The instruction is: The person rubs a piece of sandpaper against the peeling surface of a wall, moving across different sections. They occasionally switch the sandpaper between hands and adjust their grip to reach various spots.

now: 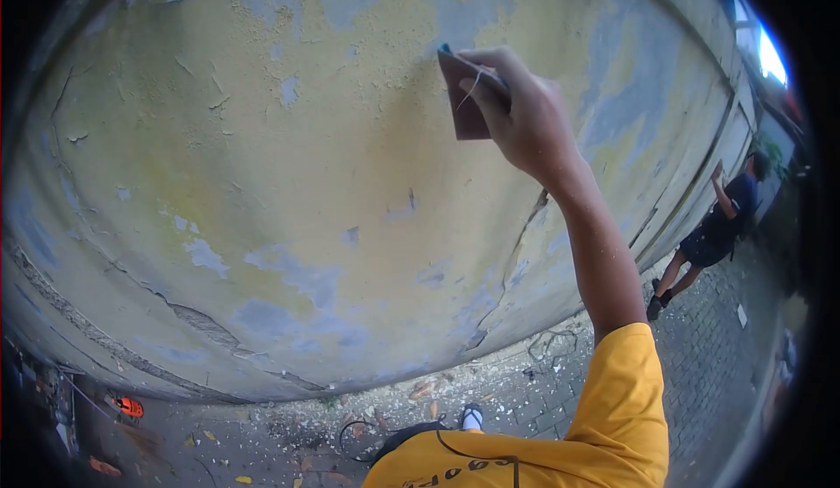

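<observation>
My right hand (529, 112) is raised against the peeling wall (306, 164), its fingers and thumb pinched on a flat brown rectangular piece (465, 108). The piece looks like a stiff folded sheet, with a blue-green spot at its upper corner and a pale line across it near my thumb. It is held close against the wall's yellowish paint. Around it, bluish-grey patches show where paint has flaked off. My left hand is out of the picture.
Cracks run along the wall's lower part. Paint flakes and leaves litter the paved ground (542, 392) below. An orange object (129, 407) lies at lower left. At right, another person (722, 217) in dark clothes stands facing the wall with a hand raised to it.
</observation>
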The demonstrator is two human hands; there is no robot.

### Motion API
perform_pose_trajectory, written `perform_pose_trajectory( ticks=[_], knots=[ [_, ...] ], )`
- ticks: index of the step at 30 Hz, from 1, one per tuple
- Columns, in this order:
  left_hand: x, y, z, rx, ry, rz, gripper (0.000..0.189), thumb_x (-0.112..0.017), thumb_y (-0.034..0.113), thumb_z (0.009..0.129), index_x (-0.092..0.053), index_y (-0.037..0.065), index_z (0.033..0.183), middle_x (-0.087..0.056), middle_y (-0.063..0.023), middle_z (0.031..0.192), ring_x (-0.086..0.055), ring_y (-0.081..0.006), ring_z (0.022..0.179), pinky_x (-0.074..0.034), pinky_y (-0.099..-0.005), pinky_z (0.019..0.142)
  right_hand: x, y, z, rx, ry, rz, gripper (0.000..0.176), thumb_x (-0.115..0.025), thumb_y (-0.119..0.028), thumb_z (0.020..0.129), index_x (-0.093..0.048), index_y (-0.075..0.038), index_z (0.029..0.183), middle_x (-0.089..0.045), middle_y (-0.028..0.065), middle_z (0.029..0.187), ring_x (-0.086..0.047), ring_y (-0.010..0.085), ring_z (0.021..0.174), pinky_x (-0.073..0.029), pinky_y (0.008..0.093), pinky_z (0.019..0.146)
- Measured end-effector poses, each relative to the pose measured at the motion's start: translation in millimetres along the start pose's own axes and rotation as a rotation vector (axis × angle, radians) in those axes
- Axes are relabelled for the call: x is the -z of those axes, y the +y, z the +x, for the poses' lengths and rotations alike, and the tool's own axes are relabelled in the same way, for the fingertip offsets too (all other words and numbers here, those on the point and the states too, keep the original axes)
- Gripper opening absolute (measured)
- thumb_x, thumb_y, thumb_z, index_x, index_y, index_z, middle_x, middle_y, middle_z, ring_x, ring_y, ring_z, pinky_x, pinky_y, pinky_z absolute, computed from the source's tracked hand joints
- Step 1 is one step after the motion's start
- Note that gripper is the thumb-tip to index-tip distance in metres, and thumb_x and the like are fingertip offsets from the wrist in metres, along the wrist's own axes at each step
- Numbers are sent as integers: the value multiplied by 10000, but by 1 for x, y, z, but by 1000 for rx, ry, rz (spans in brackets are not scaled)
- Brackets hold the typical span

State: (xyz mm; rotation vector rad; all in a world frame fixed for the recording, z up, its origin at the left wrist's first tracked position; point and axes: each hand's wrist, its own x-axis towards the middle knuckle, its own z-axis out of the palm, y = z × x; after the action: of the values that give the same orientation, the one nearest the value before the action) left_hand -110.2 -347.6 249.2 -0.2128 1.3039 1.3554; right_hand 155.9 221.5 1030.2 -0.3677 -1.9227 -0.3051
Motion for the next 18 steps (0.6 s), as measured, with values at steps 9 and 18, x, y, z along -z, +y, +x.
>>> perform_pose_trajectory(
  ticks=[9,18],
  knots=[
    [-38,51,9,-442,451,516,182,-613,181,906,-602,39,792,-592,-63,627,-558,-142,526,-421,-303,448,0,-5,7,-208,264,95,249,-661,-135,913,-570,-42,1125,-696,200,882,-679,392,776,-530,451,684],
    [-24,4,-17,-381,446,686,117,-607,151,883,-643,55,827,-622,-81,684,-562,-179,537,-435,-368,500,11,14,12,-363,261,203,184,-646,-182,933,-574,-27,999,-677,230,840,-646,445,788,-502,468,691]
  ],
)
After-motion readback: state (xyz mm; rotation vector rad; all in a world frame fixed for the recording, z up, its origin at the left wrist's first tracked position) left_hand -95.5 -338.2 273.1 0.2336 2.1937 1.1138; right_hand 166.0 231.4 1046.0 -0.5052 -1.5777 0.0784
